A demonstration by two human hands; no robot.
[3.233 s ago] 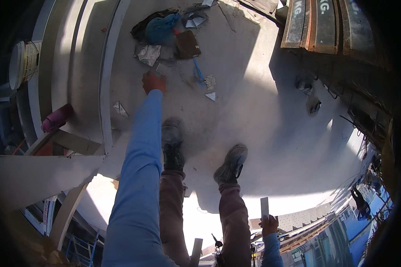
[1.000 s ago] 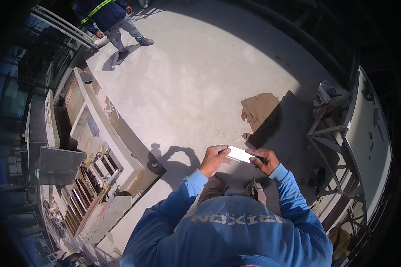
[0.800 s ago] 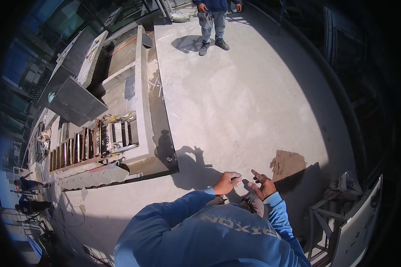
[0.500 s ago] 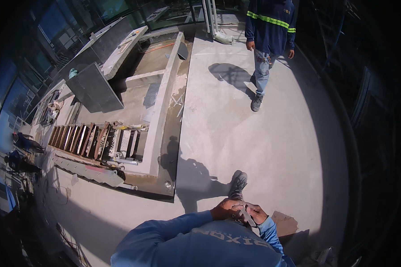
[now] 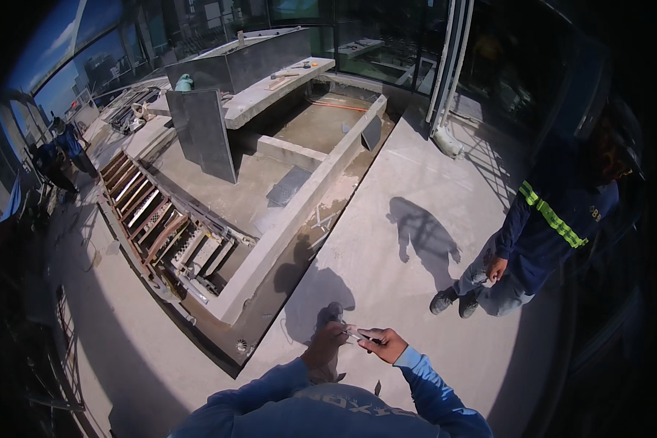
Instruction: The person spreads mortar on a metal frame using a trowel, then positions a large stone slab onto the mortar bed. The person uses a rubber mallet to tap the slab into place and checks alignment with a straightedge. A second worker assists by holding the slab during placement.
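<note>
Both hands are in front of my body, close together at the bottom middle. My left hand [image 5: 325,346] is closed, its fingertips at a small pale piece [image 5: 353,333] between the hands; what exactly it grips is hidden. With fingers bent in a pinch, my right hand [image 5: 389,345] holds a slim pale-and-dark object [image 5: 369,339], too small to name for sure. The two objects meet or overlap between my fingertips. Blue sleeves cover both forearms.
A co-worker [image 5: 547,219] in a dark top with a reflective band stands at the right. On the left, a low concrete curb [image 5: 299,212] bounds a sunken area with a rack of slats [image 5: 150,212] and an upright dark panel [image 5: 201,135]. A round drain [image 5: 241,345] lies nearby.
My view has turned right. My hands, earlier bunched together around a flat grey piece, are now a little apart and farther from my body. The co-worker has come nearer on the right.
</note>
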